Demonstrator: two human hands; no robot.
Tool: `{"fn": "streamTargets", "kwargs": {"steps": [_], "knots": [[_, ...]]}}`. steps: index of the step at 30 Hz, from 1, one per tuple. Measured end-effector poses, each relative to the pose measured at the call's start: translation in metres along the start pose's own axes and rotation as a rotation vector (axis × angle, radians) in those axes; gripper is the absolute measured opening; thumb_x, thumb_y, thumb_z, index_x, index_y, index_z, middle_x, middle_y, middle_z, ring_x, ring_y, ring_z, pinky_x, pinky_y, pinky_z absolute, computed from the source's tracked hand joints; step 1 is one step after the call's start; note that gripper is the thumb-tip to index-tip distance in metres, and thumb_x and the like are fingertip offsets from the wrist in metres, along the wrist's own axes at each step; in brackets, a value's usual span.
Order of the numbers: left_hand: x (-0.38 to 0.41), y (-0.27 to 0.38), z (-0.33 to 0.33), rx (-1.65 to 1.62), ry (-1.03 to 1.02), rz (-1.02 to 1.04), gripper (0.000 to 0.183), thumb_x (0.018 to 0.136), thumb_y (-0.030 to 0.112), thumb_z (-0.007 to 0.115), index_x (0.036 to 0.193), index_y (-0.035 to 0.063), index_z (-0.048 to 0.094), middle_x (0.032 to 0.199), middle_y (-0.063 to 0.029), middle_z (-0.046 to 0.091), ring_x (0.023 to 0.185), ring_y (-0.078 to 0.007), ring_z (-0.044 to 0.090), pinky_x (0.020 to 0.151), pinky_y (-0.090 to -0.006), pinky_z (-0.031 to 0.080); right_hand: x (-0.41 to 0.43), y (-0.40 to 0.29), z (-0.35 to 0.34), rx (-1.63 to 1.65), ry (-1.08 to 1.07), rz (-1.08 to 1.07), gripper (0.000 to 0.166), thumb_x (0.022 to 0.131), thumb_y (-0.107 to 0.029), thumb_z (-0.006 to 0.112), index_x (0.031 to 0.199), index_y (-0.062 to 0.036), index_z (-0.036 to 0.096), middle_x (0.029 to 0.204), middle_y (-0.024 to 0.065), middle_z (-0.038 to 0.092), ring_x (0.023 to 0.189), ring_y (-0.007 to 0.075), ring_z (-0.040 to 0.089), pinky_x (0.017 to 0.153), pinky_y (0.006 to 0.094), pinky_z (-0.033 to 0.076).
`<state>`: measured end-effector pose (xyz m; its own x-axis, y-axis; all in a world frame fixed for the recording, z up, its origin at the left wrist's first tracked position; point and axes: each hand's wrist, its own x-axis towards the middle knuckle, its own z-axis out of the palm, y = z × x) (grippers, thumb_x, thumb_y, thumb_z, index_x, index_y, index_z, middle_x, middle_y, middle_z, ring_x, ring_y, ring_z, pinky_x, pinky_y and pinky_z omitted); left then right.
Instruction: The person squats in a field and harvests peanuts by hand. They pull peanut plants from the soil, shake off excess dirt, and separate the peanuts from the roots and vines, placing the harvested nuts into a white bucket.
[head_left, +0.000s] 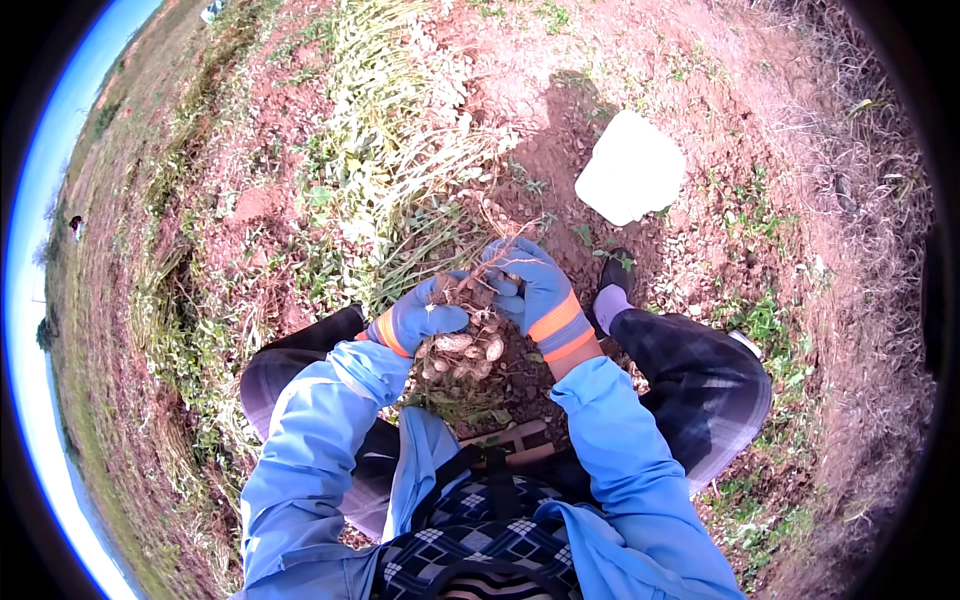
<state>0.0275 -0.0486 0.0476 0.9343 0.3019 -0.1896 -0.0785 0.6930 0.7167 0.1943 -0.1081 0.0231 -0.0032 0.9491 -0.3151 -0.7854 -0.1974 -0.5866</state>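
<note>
A cluster of peanut pods (463, 351) with soil on it hangs below my left hand (427, 313), whose fingers are closed around the base of the plants. My right hand (531, 283) is up against the thin peanut roots (511, 232), its fingers curled in among them. Both hands wear blue-grey knit gloves with orange-striped cuffs. Under and beyond my hands spread the green stems of pulled peanut plants (420, 244). My fingers hide part of the roots, so whether the right hand grips a single pod cannot be made out.
A bright white container (631, 169) stands on the reddish soil ahead to the right. A long row of pulled peanut plants (375, 127) runs away ahead. My bent legs lie on both sides, with a dark shoe (616, 271) at the right. Dry grass (855, 187) borders the far right.
</note>
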Motion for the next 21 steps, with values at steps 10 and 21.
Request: {"fn": "streamTargets", "kwargs": {"steps": [10,21], "knots": [[-0.005,-0.013,-0.024,-0.071,0.032,-0.018,0.037,0.07,0.007,0.065,0.104,-0.0031,0.055,0.107,-0.0144,0.058,0.094,-0.023,0.058,0.083,-0.0352,0.047,-0.003,-0.006,-0.011,-0.761,0.073,-0.367,0.019,0.076,-0.007,0.061,0.095,-0.0052,0.059,0.077,0.0051,0.06,0.055,0.0063,0.048,0.046,0.0205,0.036],[-0.006,0.001,-0.017,0.098,0.04,-0.116,0.056,0.064,0.01,0.064,0.116,-0.0059,0.048,0.102,-0.0149,0.061,0.092,-0.0239,0.06,0.085,-0.0361,0.047,-0.015,-0.02,-0.003,-0.529,0.061,-0.141,0.02,0.078,-0.007,0.059,0.098,-0.0046,0.059,0.079,0.004,0.057,0.06,0.0079,0.05,0.049,0.0217,0.039]]}}
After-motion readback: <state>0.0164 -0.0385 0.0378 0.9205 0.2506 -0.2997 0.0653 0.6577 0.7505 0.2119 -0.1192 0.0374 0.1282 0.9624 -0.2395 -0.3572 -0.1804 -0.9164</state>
